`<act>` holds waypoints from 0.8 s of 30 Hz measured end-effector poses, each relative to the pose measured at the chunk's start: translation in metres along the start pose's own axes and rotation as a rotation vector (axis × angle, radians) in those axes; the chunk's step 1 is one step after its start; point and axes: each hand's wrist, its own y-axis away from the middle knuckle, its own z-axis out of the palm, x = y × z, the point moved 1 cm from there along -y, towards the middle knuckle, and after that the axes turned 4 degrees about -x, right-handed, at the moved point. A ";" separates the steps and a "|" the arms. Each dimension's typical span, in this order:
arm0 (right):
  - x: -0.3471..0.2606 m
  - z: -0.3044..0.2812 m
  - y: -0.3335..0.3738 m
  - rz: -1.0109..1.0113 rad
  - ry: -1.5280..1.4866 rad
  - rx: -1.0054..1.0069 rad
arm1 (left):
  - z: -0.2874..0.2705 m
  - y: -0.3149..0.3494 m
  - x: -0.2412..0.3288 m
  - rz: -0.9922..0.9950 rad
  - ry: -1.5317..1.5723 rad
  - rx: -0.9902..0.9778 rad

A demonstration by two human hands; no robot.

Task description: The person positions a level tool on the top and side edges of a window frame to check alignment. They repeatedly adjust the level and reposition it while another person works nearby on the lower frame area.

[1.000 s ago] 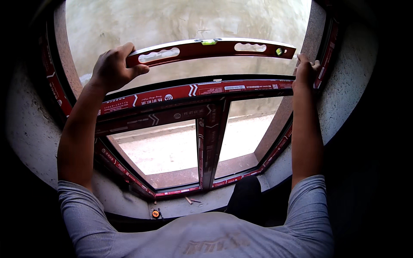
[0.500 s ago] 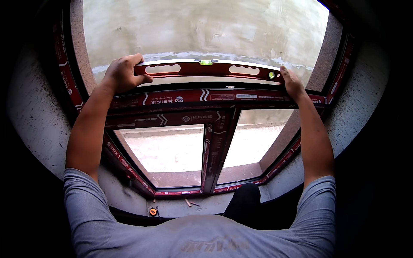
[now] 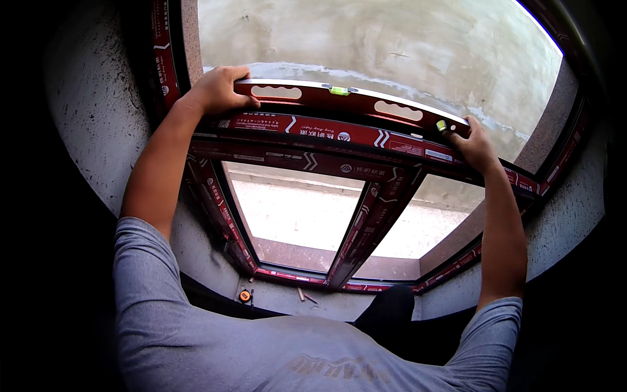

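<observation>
A long red spirit level [image 3: 336, 100] with two hand slots and green vials lies along the horizontal crossbar [image 3: 307, 130] of a window frame. Its left end is gripped by my left hand [image 3: 223, 91], thumb below and fingers over the top. At the other end my right hand [image 3: 475, 145] is closed round the level, beside the end vial. The crossbar wears dark red printed protective film. Whether the level's lower edge rests fully on the bar I cannot tell.
Below the crossbar, a red-filmed upright post [image 3: 372, 225] parts two lower openings. On the sill [image 3: 277, 294] lie an orange and black tape measure [image 3: 245, 296] and small stick-like bits [image 3: 301, 294]. Rough grey walls [image 3: 91, 111] flank the frame; a plastered wall [image 3: 372, 39] stands outside.
The view has turned, so the window now appears tilted and shifted right. The level sits closer against the crossbar than before, with both hands still holding its ends.
</observation>
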 end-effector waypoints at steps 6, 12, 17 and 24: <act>-0.009 0.002 -0.001 0.050 -0.014 -0.055 | 0.005 0.012 -0.036 -0.150 -0.133 0.082; -0.002 0.007 -0.003 -0.021 -0.012 -0.016 | 0.029 0.020 -0.063 -0.068 -0.013 0.444; 0.005 0.011 0.001 -0.009 -0.069 0.004 | 0.033 0.019 -0.059 -0.085 0.003 0.470; -0.001 0.009 0.003 -0.009 -0.064 -0.003 | 0.031 0.017 -0.065 -0.075 -0.076 0.468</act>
